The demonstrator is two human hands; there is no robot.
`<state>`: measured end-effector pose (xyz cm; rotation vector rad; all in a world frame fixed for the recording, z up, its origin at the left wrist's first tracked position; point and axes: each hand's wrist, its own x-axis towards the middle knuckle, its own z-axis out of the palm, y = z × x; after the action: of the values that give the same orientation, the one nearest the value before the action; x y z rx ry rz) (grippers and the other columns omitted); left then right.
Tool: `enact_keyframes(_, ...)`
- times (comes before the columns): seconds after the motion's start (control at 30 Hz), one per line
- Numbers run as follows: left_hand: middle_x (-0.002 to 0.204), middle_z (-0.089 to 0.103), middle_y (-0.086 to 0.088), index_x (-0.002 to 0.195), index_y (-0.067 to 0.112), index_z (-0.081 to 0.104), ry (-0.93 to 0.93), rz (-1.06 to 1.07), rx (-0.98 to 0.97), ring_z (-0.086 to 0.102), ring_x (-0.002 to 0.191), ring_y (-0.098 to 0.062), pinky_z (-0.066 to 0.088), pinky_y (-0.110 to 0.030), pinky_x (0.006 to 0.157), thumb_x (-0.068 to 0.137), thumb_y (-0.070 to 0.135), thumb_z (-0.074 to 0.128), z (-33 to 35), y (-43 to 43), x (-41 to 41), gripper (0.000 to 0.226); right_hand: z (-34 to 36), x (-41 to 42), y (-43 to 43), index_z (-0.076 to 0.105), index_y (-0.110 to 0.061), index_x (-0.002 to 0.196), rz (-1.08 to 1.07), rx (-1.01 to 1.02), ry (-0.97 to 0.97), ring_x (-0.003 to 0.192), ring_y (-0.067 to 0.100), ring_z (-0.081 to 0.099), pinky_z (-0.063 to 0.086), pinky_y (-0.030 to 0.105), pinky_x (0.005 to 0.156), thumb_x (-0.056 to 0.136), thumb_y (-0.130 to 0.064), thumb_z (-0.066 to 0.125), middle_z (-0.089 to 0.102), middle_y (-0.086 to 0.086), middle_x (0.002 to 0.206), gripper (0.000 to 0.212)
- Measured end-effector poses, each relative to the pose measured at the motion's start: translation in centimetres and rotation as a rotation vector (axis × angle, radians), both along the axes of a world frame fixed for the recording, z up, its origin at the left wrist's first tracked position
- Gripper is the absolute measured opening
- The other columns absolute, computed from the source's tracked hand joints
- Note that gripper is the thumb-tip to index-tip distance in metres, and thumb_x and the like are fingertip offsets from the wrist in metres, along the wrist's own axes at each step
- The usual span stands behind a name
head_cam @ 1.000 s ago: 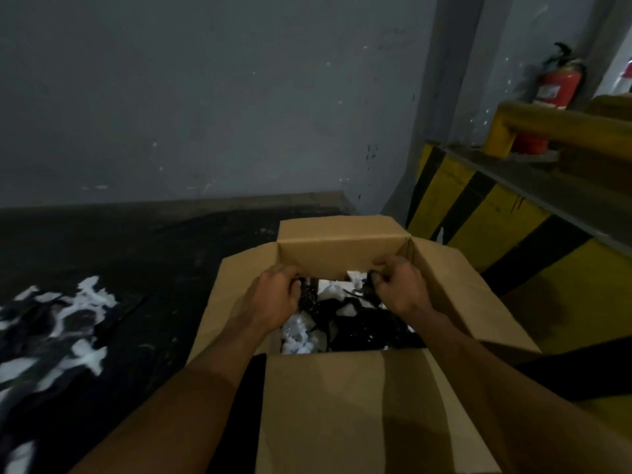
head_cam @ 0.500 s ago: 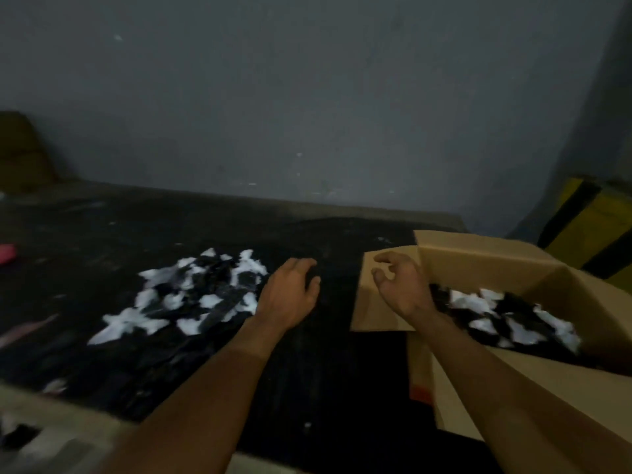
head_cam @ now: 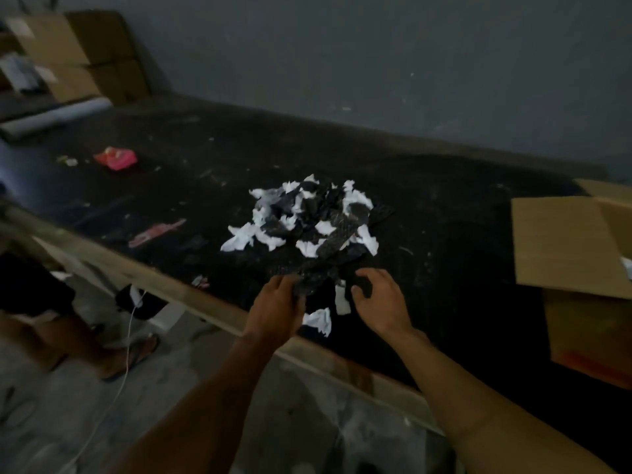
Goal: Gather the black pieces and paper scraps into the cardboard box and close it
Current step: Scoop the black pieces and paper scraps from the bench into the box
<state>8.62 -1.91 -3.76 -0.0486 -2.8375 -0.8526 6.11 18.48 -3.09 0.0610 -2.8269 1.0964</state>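
A pile of black pieces and white paper scraps [head_cam: 307, 224] lies in the middle of the dark table [head_cam: 444, 234]. At its near edge, my left hand [head_cam: 278, 304] grips a black textured piece [head_cam: 313, 280] whose end covers my fingertips. Beside it, my right hand [head_cam: 379, 302] hovers with fingers spread and bent, over the black bits; it holds nothing that I can see. A loose white scrap [head_cam: 319, 321] lies between my wrists. The open cardboard box [head_cam: 564, 244] stands at the right edge, one flap lying flat toward the pile.
A red wrapper [head_cam: 116, 158] and a pink strip [head_cam: 157, 230] lie on the table's left part. The wooden table edge [head_cam: 205, 299] runs diagonally. A person's legs in sandals [head_cam: 113, 357] and a white cable [head_cam: 128, 340] are on the floor at left. Stacked cartons [head_cam: 78, 53] stand far left.
My hands left the box, crossed the table to the left and reached the pile's near edge. My left hand has taken hold of a black piece. My view swung left.
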Motion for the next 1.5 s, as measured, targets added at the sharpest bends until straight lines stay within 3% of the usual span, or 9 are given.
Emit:
enact_keyframes(0.33,0.155,0.018,-0.021,0.15,0.01,0.02,-0.08,-0.03,-0.148,0.014,0.143,-0.038,0.021,-0.053,0.114,0.068,0.056,0.075,-8.4,1.9,-2.2,0.108,-7.0,-2.9,-0.5,0.06,-0.018,0.121,0.033,0.056,-0.118,0.116,0.025,0.054,0.042,0.033,0.1,0.085,-0.017,0.066,0.058,0.007,0.124,0.037)
enact_keyframes(0.57,0.161,-0.003,-0.005,0.153,0.021,-0.005,-0.109,-0.07,-0.202,-0.007,0.148,-0.027,0.004,-0.05,0.115,0.062,0.077,0.064,-10.4,1.3,-8.8,0.127,-9.7,-8.2,-0.7,0.057,-0.033,0.124,0.156,0.202,-0.163,0.114,0.025,0.047,0.043,0.04,0.095,0.077,-0.039,0.071,0.053,-0.005,0.13,0.05)
enact_keyframes(0.7,0.157,0.021,-0.002,0.152,0.027,-0.007,-0.205,-0.152,-0.167,0.01,0.146,-0.027,0.01,-0.054,0.116,0.072,0.074,0.055,-11.0,1.2,-11.6,0.111,-10.7,-8.7,-0.4,0.056,-0.026,0.126,0.097,0.169,-0.116,0.115,0.028,0.048,0.041,0.042,0.093,0.075,-0.031,0.072,0.055,0.0,0.126,0.054)
enact_keyframes(0.8,0.121,0.054,-0.014,0.145,0.01,0.035,-0.025,-0.113,-0.17,0.039,0.114,-0.026,0.042,-0.052,0.099,0.082,0.057,0.048,-11.6,2.0,-11.8,0.079,-10.8,-8.8,-0.1,0.048,-0.023,0.13,0.054,0.068,-0.126,0.12,0.028,0.048,0.04,0.043,0.098,0.076,-0.018,0.069,0.054,0.006,0.126,0.058)
enact_keyframes(0.87,0.096,0.058,-0.014,0.11,0.005,0.061,0.106,-0.072,-0.137,0.037,0.091,-0.024,0.052,-0.047,0.078,0.082,0.044,0.049,-11.9,2.6,-11.5,0.049,-10.7,-9.1,0.2,0.047,-0.021,0.13,0.023,-0.018,-0.131,0.117,0.031,0.051,0.043,0.043,0.098,0.075,-0.011,0.067,0.056,0.01,0.124,0.059)
enact_keyframes(0.93,0.084,0.055,-0.013,0.084,0.006,0.06,0.133,-0.043,-0.097,0.041,0.082,-0.027,0.051,-0.044,0.066,0.079,0.037,0.052,-11.9,2.7,-11.7,0.033,-10.3,-9.5,0.3,0.048,-0.02,0.128,-0.01,-0.064,-0.151,0.113,0.031,0.053,0.045,0.04,0.096,0.075,-0.008,0.064,0.057,0.011,0.121,0.057)
enact_keyframes(1.1,0.085,0.051,-0.012,0.072,0.003,0.056,0.029,0.135,0.087,0.051,0.065,-0.025,0.045,-0.033,0.056,0.07,0.025,0.064,-9.1,1.5,-13.6,0.024,-8.6,-10.5,0.5,0.045,-0.021,0.132,-0.076,-0.096,-0.207,0.113,0.028,0.053,0.04,0.03,0.094,0.078,-0.004,0.059,0.052,0.011,0.125,0.058)
enact_keyframes(1.33,0.098,0.063,-0.008,0.116,0.031,0.05,-0.066,0.214,0.313,0.064,0.081,-0.028,0.057,-0.045,0.069,0.082,0.022,0.044,-5.8,-0.3,-17.4,0.036,-6.1,-14.6,-1.8,0.055,-0.016,0.123,-0.122,-0.054,-0.066,0.102,0.037,0.056,0.048,0.037,0.086,0.086,0.005,0.048,0.04,0.015,0.128,0.043)
enact_keyframes(1.5,0.106,0.058,-0.021,0.122,0.012,0.06,0.028,0.056,0.026,0.058,0.091,-0.036,0.052,-0.04,0.079,0.089,0.015,0.062,-5.8,-0.5,-19.5,0.033,-5.5,-18.1,-3.6,0.032,-0.039,0.143,-0.073,0.103,-0.133,0.12,0.033,0.039,0.041,0.038,0.102,0.082,-0.036,0.063,0.025,0.013,0.133,0.069)
